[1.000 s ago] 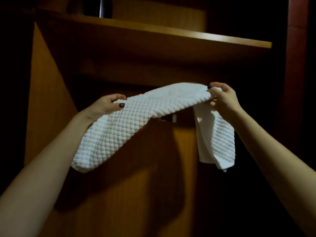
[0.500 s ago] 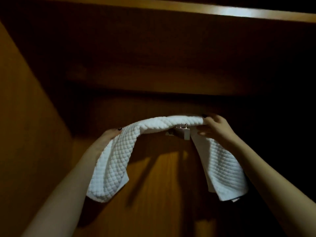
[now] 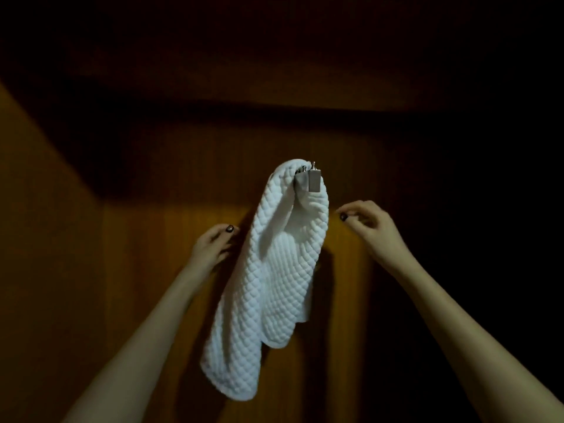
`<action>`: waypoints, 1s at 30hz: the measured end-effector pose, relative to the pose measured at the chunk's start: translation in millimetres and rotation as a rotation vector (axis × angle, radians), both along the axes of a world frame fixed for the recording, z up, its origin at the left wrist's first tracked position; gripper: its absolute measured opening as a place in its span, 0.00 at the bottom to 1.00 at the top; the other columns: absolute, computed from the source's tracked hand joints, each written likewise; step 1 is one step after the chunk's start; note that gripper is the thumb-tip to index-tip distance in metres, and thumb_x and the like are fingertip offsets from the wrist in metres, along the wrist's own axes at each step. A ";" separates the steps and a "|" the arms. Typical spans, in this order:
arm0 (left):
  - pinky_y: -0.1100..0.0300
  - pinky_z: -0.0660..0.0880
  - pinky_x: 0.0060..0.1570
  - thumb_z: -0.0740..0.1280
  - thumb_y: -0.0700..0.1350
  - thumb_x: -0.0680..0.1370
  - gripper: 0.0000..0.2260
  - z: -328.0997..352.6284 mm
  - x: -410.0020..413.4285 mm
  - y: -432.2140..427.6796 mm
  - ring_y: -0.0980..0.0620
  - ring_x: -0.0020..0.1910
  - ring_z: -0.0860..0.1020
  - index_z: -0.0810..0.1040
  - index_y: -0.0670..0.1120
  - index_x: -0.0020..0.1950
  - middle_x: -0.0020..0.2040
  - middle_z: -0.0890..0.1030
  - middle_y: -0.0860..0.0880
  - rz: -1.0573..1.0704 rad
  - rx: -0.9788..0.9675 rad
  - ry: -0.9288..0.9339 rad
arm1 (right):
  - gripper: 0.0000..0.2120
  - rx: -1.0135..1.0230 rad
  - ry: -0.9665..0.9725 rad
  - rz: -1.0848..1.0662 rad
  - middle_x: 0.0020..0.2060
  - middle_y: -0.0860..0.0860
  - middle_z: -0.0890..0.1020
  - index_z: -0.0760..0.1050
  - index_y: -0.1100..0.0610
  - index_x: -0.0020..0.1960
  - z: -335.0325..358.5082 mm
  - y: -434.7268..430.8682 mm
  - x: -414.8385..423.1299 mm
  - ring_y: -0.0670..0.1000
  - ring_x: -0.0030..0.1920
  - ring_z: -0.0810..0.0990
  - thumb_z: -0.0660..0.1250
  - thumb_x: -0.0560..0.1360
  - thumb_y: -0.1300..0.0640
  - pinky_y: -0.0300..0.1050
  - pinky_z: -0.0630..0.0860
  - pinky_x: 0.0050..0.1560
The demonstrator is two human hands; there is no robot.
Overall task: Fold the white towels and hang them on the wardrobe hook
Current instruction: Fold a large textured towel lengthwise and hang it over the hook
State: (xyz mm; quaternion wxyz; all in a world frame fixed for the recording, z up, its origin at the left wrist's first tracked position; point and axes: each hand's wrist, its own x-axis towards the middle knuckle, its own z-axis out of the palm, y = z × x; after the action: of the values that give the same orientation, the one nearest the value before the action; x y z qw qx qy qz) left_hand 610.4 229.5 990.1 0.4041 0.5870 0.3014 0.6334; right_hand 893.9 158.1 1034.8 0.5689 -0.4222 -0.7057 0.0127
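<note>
A white quilted towel (image 3: 274,285) hangs folded over a small metal hook (image 3: 312,178) on the back wall of the wooden wardrobe. Both of its ends droop down below the hook. My left hand (image 3: 213,245) hovers just left of the towel with fingers loosely curled, holding nothing. My right hand (image 3: 370,227) is a little to the right of the towel, apart from it, fingers relaxed and empty.
The wardrobe's wooden back panel (image 3: 183,239) is lit in the middle and dark around. A side wall (image 3: 36,224) stands at the left. A dark shelf underside (image 3: 274,71) spans overhead. The right side is in deep shadow.
Both hands have let go of the towel and drawn apart from it. The towel, stretched between them before, now hangs from the hook by itself. The view has moved closer.
</note>
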 end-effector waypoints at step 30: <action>0.54 0.75 0.42 0.64 0.38 0.78 0.35 -27.3 70.4 -42.0 0.40 0.52 0.77 0.52 0.68 0.72 0.76 0.55 0.44 0.690 0.530 0.762 | 0.31 0.120 -0.542 -0.383 0.75 0.55 0.61 0.59 0.47 0.74 -81.3 16.2 -32.1 0.53 0.42 0.79 0.60 0.76 0.66 0.47 0.77 0.29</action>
State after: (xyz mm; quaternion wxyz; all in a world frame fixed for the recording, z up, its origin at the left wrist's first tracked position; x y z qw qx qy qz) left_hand 680.8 187.5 962.8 -0.1236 0.7228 0.4308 0.5260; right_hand 861.7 174.3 953.4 0.3766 -0.5010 -0.7385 -0.2486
